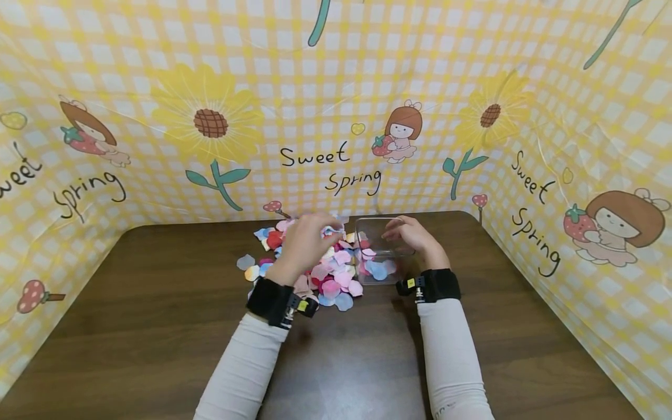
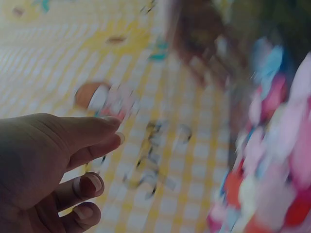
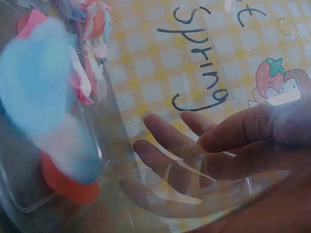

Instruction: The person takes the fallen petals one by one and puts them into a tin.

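A heap of fabric-like flower petals (image 1: 343, 274) in pink, blue, red and cream lies on the dark table. Over its far part hovers my left hand (image 1: 304, 245). In the left wrist view the thumb (image 2: 92, 127) and index fingertip lie close together, the other fingers loosely bent; nothing shows between them. A clear plastic box (image 1: 385, 284) stands at the heap's right, with a few petals inside, one of them blue (image 3: 36, 80). My right hand (image 1: 412, 236) is at the box's right side, fingers relaxed and without a petal; whether they touch the box I cannot tell.
The brown wooden table (image 1: 157, 326) extends in front and to both sides. A yellow checked cloth (image 1: 315, 87) with sunflowers and lettering encloses the back and sides. Some petals (image 1: 245, 262) lie loose at the heap's left edge.
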Action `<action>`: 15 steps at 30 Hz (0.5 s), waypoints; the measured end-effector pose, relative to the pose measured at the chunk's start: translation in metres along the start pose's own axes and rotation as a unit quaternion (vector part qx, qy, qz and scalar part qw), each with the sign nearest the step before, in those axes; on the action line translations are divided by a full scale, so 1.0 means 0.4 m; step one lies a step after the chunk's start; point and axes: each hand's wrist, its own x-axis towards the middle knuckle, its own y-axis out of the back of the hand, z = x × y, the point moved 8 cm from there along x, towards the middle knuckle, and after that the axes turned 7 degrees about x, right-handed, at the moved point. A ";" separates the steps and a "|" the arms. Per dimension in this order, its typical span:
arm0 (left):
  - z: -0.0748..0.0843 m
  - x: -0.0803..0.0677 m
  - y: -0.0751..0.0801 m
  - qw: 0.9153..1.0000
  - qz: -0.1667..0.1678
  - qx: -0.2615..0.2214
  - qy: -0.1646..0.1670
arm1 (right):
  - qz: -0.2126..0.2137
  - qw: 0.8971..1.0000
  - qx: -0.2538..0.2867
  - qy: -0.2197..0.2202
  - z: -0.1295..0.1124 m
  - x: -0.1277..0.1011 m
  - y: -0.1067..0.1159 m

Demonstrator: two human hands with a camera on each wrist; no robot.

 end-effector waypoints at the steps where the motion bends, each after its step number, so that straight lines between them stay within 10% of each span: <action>1: -0.026 -0.003 0.014 1.000 0.001 0.001 0.017 | 0.001 1.000 0.001 -0.001 -0.001 -0.001 0.000; 7: -0.187 -0.035 0.047 0.993 -0.036 0.019 0.115 | 0.005 1.000 -0.002 -0.004 0.002 -0.001 0.000; 15: -0.362 -0.099 -0.021 0.967 -0.130 0.019 0.220 | -0.001 1.000 0.001 -0.002 0.004 0.000 0.000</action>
